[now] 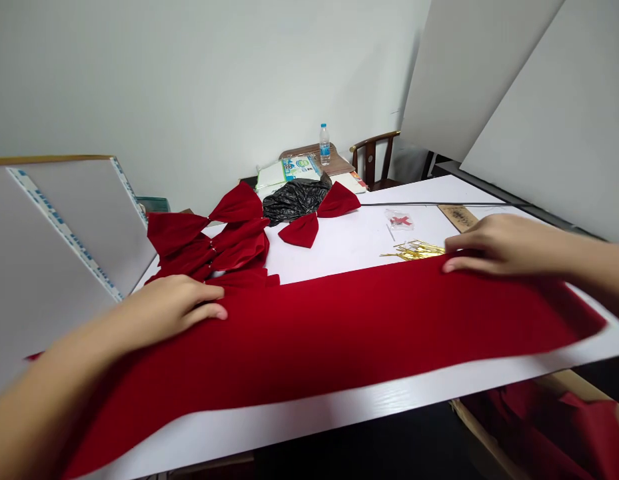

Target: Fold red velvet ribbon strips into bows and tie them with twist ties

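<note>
A long strip of red velvet cloth (329,333) stretches across the front of the white table. At its upper left edge my left hand (182,303) is closed, thumb and fingers pinching the cloth. My right hand (489,247) grips the same edge further right; its fingertips are partly hidden behind the fabric. Beyond my left hand lies a pile of red velvet bows (214,243). A single red bow (316,213) rests near the middle, against a black plastic bag (296,200). Gold twist ties (419,251) lie loose just left of my right hand.
On the white table (349,250) are a small clear packet (400,220) and a brown card (458,217). A water bottle (324,145) stands behind, near a wooden chair (376,157). Below the right edge sits a cardboard box (484,427) of red cloth. White panels (49,233) flank the left.
</note>
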`<state>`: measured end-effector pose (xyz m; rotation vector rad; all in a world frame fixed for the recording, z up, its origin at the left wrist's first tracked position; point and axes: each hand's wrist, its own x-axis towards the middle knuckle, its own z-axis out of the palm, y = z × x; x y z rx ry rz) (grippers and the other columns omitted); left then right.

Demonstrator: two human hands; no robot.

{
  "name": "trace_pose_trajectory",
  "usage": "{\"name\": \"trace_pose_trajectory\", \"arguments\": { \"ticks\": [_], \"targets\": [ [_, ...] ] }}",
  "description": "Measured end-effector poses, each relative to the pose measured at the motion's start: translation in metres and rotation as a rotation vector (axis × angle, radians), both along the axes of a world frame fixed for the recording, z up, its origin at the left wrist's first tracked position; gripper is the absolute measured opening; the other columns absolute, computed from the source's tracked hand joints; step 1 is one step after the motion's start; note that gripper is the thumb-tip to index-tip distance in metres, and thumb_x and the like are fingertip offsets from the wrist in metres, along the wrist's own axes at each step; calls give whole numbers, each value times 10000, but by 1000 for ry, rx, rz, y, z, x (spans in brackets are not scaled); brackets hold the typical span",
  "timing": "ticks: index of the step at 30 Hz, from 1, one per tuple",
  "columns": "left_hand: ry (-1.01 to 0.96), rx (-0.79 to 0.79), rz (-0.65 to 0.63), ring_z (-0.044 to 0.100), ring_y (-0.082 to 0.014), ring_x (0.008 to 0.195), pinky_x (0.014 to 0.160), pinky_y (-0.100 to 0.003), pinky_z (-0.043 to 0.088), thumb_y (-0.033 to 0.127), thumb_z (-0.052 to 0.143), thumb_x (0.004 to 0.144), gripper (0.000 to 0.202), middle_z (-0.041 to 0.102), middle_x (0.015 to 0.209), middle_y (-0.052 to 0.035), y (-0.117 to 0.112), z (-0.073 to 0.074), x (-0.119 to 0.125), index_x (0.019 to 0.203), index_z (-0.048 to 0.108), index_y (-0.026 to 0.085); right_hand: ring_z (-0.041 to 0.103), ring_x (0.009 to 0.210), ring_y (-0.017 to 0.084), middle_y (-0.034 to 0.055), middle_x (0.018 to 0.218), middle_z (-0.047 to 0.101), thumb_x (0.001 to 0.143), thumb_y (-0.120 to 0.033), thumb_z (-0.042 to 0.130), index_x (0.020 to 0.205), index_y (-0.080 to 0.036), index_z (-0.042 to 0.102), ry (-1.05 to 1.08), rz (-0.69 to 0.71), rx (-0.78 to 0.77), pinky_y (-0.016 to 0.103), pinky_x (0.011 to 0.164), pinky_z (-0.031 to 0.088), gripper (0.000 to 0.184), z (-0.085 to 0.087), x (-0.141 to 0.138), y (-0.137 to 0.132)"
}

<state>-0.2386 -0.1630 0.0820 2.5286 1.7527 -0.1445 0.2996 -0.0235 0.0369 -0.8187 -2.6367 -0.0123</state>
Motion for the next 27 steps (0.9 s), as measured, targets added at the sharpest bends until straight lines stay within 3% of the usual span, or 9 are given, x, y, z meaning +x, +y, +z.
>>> {"name": "trace_pose_trajectory", "arguments": {
  "ticks": [3,6,9,11,13,17,19,23,27],
  "targets": [
    [192,42,9,635,-187,687,569,-279,303,455,509,1004,366,678,741,-10,10,-36,7,752,624,216,545,768,189,92,798,644,982,-494,570,981,-166,692,-8,-71,101,299,682,358,351,-39,-22,6],
    [310,330,5,635,-245,833,626,-311,355,366,525,1001,246,689,933,-76,1,-58,20,914,675,191,543,798,203,104,839,650,1003,-398,528,928,-165,676,-45,-133,198,317,699,361,286,-67,-29,16],
    [127,452,-125,600,-217,862,704,-324,431,265,489,1013,229,666,1029,-86,-18,-76,56,1107,682,186,549,834,214,118,924,654,1023,-345,491,928,-151,665,-12,-179,226,340,716,393,278,-85,-44,2],
    [-193,267,-259,595,-160,880,757,-273,477,247,491,1019,222,654,1021,-61,-29,-92,88,1133,673,190,565,866,193,103,967,641,1032,-358,506,1003,-156,674,71,-115,46,326,755,446,264,-94,-63,-26],
    [-411,124,-268,581,-137,873,773,-249,492,207,465,1023,233,647,993,-49,-35,-111,115,1134,669,184,583,920,170,76,1005,643,1044,-321,495,1039,-194,692,101,41,-176,301,809,484,235,-102,-82,-57],
    [-437,50,-196,564,-172,893,792,-313,498,232,539,995,233,656,1031,-58,-27,-141,135,1174,685,197,580,942,201,102,1051,644,1018,-332,552,1077,-162,696,105,81,-137,350,807,508,230,-120,-99,-88],
    [-404,11,-154,572,-181,932,829,-333,505,247,564,987,242,657,1061,-59,-16,-145,131,1189,692,208,591,956,205,107,1071,653,1018,-335,554,1084,-156,700,107,56,-91,358,805,518,241,-124,-98,-83],
    [-337,-67,-84,583,-193,1006,896,-361,512,291,577,986,278,655,1134,-55,6,-133,123,1235,678,222,618,996,222,120,1125,672,1022,-410,543,1130,-141,708,48,30,-30,372,810,543,333,-121,-97,-60],
    [-297,-64,-35,595,-201,1001,859,-344,512,326,627,958,214,673,1103,-45,20,-123,124,1125,698,214,639,988,226,124,1141,683,997,-477,574,1158,-142,721,-19,46,16,365,788,562,399,-113,-103,-48]
  ]
}}
